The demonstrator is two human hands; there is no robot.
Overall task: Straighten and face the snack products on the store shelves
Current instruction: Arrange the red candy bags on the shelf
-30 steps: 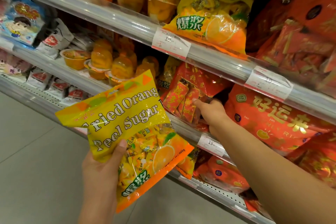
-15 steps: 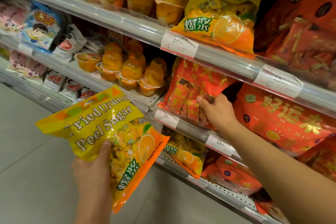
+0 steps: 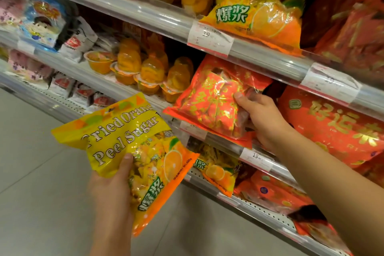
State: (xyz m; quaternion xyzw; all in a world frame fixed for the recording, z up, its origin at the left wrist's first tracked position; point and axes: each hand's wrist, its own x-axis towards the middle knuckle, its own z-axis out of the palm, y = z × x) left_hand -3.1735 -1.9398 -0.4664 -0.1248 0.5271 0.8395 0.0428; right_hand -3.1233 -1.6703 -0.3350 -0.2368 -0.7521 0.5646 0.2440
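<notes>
My left hand (image 3: 113,189) grips a yellow-and-orange bag of dried orange peel sugar (image 3: 133,151) in front of the shelves, thumb across its face. My right hand (image 3: 262,119) holds a red-and-gold candy bag (image 3: 212,102) by its right side; the bag juts out over the middle shelf rail (image 3: 230,146), tilted with its left end forward. A matching yellow-orange bag (image 3: 259,4) stands on the top shelf, and another (image 3: 216,169) lies on the shelf below the red bag.
Orange jelly cups (image 3: 149,72) crowd the middle shelf left of the red bag. A large red bag with gold characters (image 3: 336,127) sits to its right. White and blue packets (image 3: 45,25) fill the far left. Grey floor (image 3: 31,162) lies below.
My right hand has pulled the red candy bag out from the middle shelf and leftward. My left hand with the yellow bag has dropped slightly lower and left.
</notes>
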